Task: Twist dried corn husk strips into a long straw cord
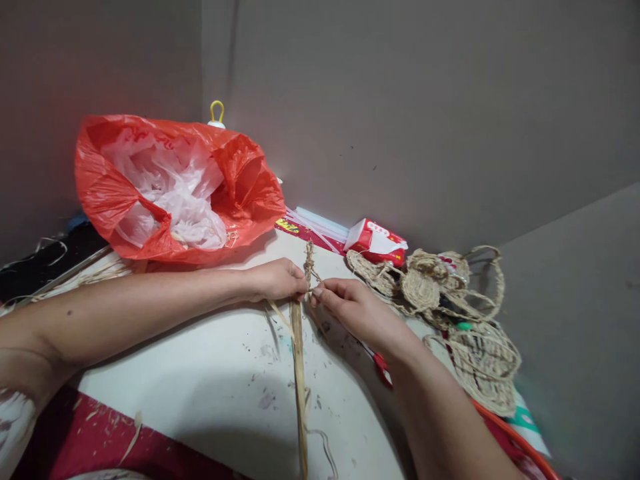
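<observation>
A strip of dry straw-like fibre [298,373] runs from the front of the white tabletop up between my hands. Beyond my fingers it ends in a knotted, braided stub [309,257]. My left hand [280,279] is closed on the fibre from the left, its fingertips partly hidden. From the right, my right hand [345,300] pinches a thin fibre strand between thumb and forefinger, close to the left fingertips. Partly under my right wrist lie scissors with a red handle [383,369].
A red plastic bag [250,180] holding white plastic stands at the back left. Along the wall lie pale straws [323,223] and a red tissue pack [380,241]. Woven straw pieces [425,283] are heaped at the right. Small scraps dot the white tabletop [200,380].
</observation>
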### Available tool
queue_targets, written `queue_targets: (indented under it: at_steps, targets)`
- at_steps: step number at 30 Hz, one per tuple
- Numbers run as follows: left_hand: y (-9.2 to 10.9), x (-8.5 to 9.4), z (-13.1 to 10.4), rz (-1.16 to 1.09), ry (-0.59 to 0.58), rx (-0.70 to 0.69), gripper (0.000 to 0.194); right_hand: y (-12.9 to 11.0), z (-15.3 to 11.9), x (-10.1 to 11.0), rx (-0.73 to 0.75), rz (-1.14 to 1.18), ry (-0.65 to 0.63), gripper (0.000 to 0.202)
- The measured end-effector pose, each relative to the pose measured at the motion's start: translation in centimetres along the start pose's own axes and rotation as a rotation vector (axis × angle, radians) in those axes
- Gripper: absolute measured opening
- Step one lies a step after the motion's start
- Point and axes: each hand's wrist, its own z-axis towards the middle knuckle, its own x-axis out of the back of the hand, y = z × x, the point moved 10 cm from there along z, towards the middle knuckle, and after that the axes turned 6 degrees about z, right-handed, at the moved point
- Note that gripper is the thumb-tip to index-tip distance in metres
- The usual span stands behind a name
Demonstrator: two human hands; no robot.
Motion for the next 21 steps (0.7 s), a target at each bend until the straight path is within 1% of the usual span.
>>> queue_targets:
  at_steps: [2,3,4,6,8,10,11,13,14,15,16,17,18,19,20,21]
  targets:
    - [-0.1,-0.4,0.0,-0.1,-0.041,0.007,0.022,-0.1,-0.1,-1.3,-0.02,0.148,-0.041,0.029]
    - [-0.3,-0.7,-0.1,-0.16,-0.062,0.035,0.022,-0.3,-0.1,-1.9,-0.008,0.169,-0.049,0.029]
    - [-0.5,-0.8,-0.1,-0.216,-0.077,0.072,0.022,-0.6,-0.2,-2.4,0.016,0.142,-0.041,0.029]
    - [-0.9,-1.0,-0.4,-0.298,-0.081,0.137,0.024,-1.4,-0.3,-2.7,0.078,-0.029,0.027,0.028]
    - [-0.8,-0.9,-0.6,-0.333,-0.065,0.156,0.027,-2.1,-0.5,-2.8,0.118,-0.254,0.114,0.028]
    - [-0.8,-0.9,-0.8,-0.352,-0.06,0.17,0.027,-2.6,-0.9,-3.4,0.104,-0.431,0.148,0.025]
    - [-0.9,-1.0,-0.8,-0.365,-0.066,0.187,0.026,-2.8,-1.2,-3.9,0.089,-0.496,0.14,0.024]
    - [-1.0,-1.2,-1.0,-0.385,-0.085,0.222,0.024,-3.6,-2.2,-5.3,0.079,-0.589,0.065,0.023]
    - [-1.1,-1.2,-1.1,-0.388,-0.093,0.232,0.023,-4.2,-2.9,-6.4,0.099,-0.607,-0.012,0.022]
    - [-1.0,-1.1,-1.1,-0.391,-0.102,0.235,0.023,-4.9,-3.8,-7.4,0.131,-0.603,-0.105,0.02]
    - [-0.9,-1.1,-1.1,-0.398,-0.11,0.232,0.023,-5.6,-4.8,-8.5,0.183,-0.556,-0.234,0.02]
    - [-0.8,-1.0,-1.1,-0.41,-0.117,0.227,0.024,-6.5,-5.8,-9.2,0.243,-0.458,-0.337,0.022]
    - [-0.6,-0.9,-1.1,-0.426,-0.123,0.223,0.024,-7.2,-6.3,-9.0,0.279,-0.34,-0.382,0.025]
    - [-0.5,-0.8,-1.2,-0.444,-0.126,0.219,0.024,-7.7,-6.4,-7.9,0.298,-0.222,-0.365,0.028]
    - [-0.4,-0.6,-1.2,-0.46,-0.126,0.213,0.024,-7.7,-5.7,-5.7,0.296,-0.112,-0.245,0.032]
    - [-0.3,-0.5,-1.2,-0.469,-0.124,0.21,0.024,-7.1,-4.8,-2.9,0.276,-0.004,-0.066,0.033]
